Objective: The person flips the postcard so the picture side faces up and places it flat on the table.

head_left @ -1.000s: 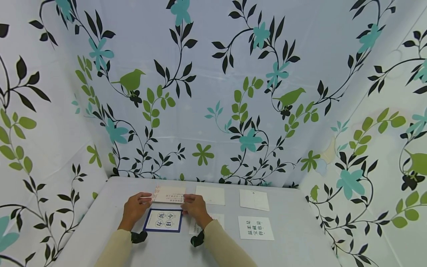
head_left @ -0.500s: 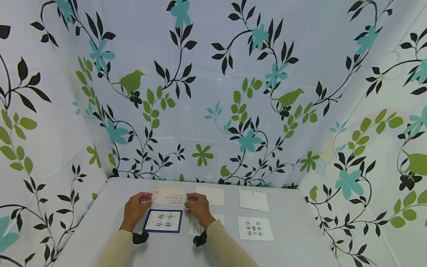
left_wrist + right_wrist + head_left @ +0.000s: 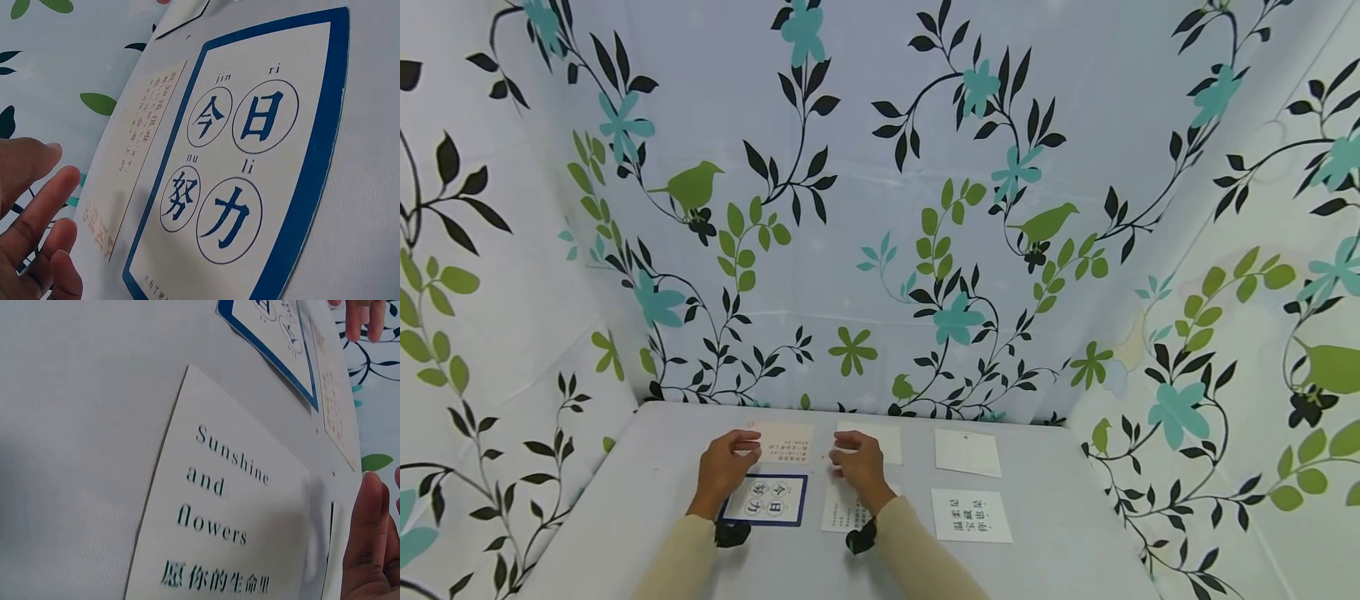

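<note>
A pink card with red print (image 3: 786, 443) lies on the table at the back left. My left hand (image 3: 722, 473) hovers over its left edge, with loosely bent fingers and nothing held, as the left wrist view also shows. In front of that card lies a blue-bordered card (image 3: 250, 162) with large characters in circles. To the right, my right hand (image 3: 861, 472) hovers above the gap between a blank-looking card (image 3: 886, 442) and a "Sunshine and flowers" card (image 3: 231, 506), partly covering both. Its fingers (image 3: 369, 519) are relaxed and hold nothing.
Farther right on the white table (image 3: 1060, 517) lie a plain pale card (image 3: 967, 452) and, in front of it, a card with dark characters (image 3: 972, 516). A leaf-and-bird patterned cloth (image 3: 850, 167) hangs at the back and both sides.
Both hands have let go of the pink card, which now lies flat in the back row. Both hands have shifted right, the right one clear of that card.
</note>
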`<state>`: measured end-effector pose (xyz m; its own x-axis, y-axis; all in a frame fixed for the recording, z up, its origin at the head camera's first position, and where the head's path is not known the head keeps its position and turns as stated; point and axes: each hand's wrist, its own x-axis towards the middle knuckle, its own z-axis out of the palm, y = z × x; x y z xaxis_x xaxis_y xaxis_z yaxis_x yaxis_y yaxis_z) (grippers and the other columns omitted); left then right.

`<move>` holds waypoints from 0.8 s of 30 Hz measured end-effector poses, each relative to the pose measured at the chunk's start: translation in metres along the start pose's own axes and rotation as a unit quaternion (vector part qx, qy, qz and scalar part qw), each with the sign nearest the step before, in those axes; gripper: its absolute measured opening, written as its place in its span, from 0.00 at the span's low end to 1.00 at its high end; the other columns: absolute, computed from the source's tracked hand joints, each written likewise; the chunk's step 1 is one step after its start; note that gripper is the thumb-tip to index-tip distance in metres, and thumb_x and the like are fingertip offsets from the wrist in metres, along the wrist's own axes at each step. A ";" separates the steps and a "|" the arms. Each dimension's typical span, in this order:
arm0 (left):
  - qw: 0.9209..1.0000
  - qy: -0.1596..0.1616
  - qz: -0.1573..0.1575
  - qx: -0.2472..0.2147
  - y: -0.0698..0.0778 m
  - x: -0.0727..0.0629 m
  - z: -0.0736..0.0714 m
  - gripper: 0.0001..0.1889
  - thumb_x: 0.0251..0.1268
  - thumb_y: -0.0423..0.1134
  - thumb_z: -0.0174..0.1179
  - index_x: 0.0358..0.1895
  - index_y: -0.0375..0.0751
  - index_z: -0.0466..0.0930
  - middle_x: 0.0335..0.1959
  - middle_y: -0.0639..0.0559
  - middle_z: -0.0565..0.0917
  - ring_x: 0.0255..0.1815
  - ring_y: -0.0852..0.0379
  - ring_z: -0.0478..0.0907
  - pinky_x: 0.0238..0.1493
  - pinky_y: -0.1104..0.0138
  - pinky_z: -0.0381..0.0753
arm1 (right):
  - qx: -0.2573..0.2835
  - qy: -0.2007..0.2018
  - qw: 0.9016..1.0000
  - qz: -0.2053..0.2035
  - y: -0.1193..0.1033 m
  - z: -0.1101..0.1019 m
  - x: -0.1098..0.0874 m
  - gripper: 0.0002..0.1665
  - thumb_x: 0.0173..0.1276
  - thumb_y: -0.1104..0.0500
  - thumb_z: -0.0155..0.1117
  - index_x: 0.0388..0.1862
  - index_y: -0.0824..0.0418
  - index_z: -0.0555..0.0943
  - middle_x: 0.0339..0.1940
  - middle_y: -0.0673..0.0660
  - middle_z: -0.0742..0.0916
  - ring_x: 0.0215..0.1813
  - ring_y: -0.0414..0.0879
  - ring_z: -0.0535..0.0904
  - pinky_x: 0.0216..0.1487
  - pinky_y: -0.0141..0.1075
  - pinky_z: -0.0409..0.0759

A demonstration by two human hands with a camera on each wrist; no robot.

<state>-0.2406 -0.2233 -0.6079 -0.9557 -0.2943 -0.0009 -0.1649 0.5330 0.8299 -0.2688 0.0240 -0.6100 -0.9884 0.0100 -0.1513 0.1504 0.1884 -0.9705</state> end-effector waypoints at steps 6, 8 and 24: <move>1.000 -0.007 0.018 -0.012 0.007 -0.001 0.012 0.17 0.72 0.35 0.66 0.61 0.41 0.85 0.53 0.40 0.90 0.49 0.45 0.82 0.53 0.54 0.77 | -0.001 0.016 1.000 -0.011 0.005 -0.013 0.003 0.22 0.68 0.66 0.74 0.61 0.60 0.86 0.53 0.56 0.89 0.42 0.43 0.89 0.41 0.39 0.90; 1.000 -0.010 0.023 -0.014 0.009 -0.003 0.015 0.16 0.72 0.35 0.67 0.60 0.41 0.85 0.52 0.40 0.91 0.48 0.46 0.83 0.53 0.54 0.77 | -0.001 0.019 1.000 -0.010 0.006 -0.018 0.003 0.22 0.68 0.66 0.74 0.61 0.59 0.86 0.52 0.56 0.89 0.42 0.43 0.89 0.42 0.39 0.90; 0.998 -0.033 0.040 -0.026 0.025 -0.006 0.045 0.15 0.70 0.36 0.69 0.58 0.45 0.87 0.51 0.44 0.92 0.47 0.49 0.84 0.52 0.56 0.79 | -0.005 0.050 0.999 -0.005 0.015 -0.049 0.009 0.23 0.68 0.66 0.74 0.61 0.60 0.86 0.53 0.57 0.89 0.43 0.44 0.89 0.41 0.39 0.90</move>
<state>-0.2500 -0.1729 -0.6118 -0.9794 -0.1992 0.0319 -0.0758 0.5096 0.8570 -0.2767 0.0749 -0.6168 -0.9868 0.1055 -0.1226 0.1418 0.1991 -0.9697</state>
